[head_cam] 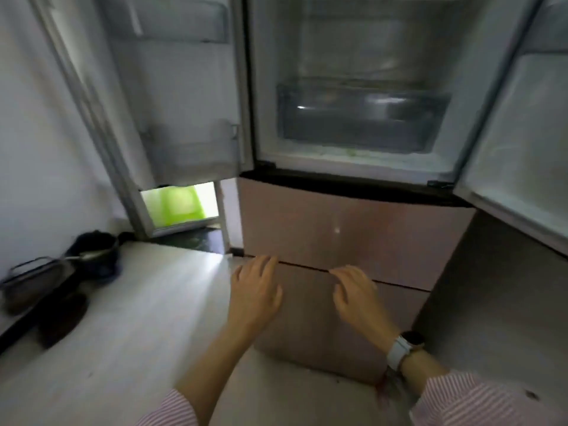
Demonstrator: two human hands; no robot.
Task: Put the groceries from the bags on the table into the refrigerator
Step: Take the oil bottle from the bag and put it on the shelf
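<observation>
Head view, blurred, no writing legible. Both hands reach to the seam between two glossy pinkish drawer fronts of the refrigerator (pixel 353 222). The left hand (pixel 255 290) and right hand (pixel 356 296) spread loose fingers at the lower drawer's (pixel 310 318) top edge, holding nothing; contact is hard to tell. Above them, both upper doors stand open, showing a clear plastic crisper bin (pixel 362 118). Left of the hands, dark shoes (pixel 61 318) lie on pale floor. No groceries show.
</observation>
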